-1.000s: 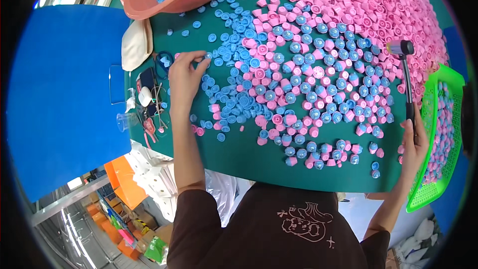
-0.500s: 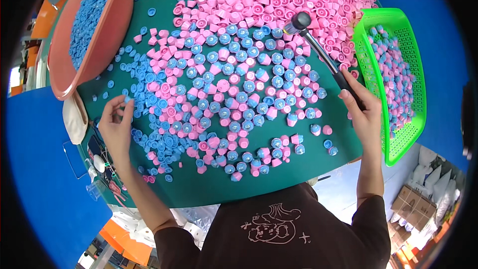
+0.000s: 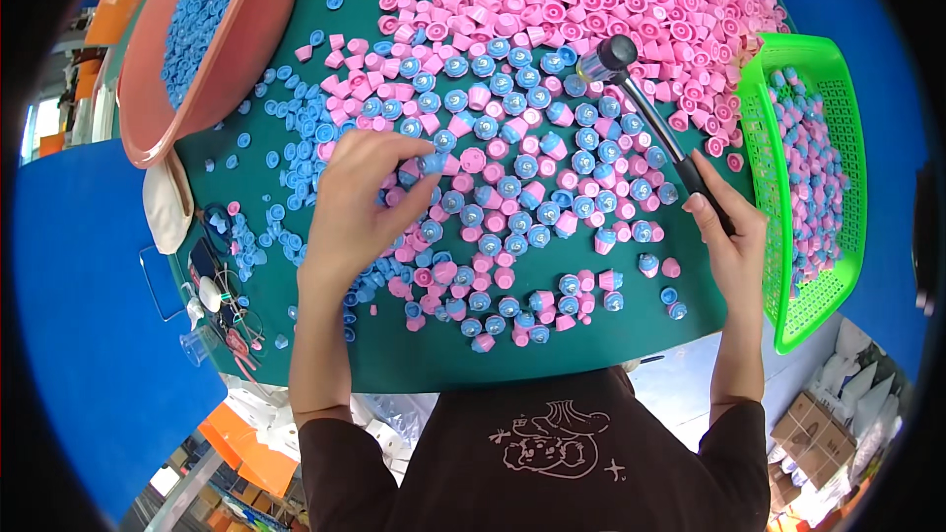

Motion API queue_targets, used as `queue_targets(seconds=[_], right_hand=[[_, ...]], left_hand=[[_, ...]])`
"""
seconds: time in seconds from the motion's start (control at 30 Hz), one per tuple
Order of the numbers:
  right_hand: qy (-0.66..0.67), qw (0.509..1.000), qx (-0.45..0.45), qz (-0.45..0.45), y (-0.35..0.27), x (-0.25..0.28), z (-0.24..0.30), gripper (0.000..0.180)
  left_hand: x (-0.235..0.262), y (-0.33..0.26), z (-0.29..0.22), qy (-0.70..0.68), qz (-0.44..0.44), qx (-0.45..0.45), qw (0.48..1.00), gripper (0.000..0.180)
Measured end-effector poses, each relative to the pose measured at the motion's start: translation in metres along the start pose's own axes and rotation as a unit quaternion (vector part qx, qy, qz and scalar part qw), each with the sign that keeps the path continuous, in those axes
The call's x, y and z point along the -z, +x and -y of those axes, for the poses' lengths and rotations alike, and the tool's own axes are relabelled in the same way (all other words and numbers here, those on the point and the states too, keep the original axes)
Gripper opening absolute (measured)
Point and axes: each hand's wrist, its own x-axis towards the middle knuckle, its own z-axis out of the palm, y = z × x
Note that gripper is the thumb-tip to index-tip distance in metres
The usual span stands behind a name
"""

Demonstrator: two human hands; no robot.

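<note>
While L hand (image 3: pixel 367 199) pinches a blue cap (image 3: pixel 432 164) btwn thumb & fingertips, R hand (image 3: pixel 731 236) is wrapped round the hammer (image 3: pixel 658 130) handle. Cap's amid/above scattered pink cups (image 3: pixel 473 160) on the counter (image 3: pixel 448 362), L of & nearer body than hammer head; can't tell if touching one. Hammer's long axis runs diag, head fwd & L. L hand's nearer cups.

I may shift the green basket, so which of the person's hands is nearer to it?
Right. The right hand, gripping the hammer, is just left of the green basket; the left hand is much farther left, beyond many pink-and-blue pieces.
</note>
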Motion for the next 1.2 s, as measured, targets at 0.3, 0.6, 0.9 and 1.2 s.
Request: queue_targets(seconds=[0.3,0.6,0.9,1.2], right_hand=[[-0.003,0.999,-0.028,0.019,0.002,-0.002,0.008,0.039],[-0.02,0.996,0.081,0.039,0.024,-0.022,0.029,0.039],[-0.012,0.991,0.118,0.067,0.039,-0.032,0.038,0.041],[0.012,0.991,0.127,0.044,0.045,-0.042,0.035,0.041]], left_hand=[[0.036,-0.022,0.027,0.099,-0.062,0.115,0.986,0.027],[0.02,0.037,0.041,0.033,-0.037,-0.037,0.998,0.023],[-0.012,0.048,0.027,0.049,0.002,-0.067,0.997,0.024],[-0.016,0.067,0.033,0.095,-0.084,-0.001,0.992,0.02]])
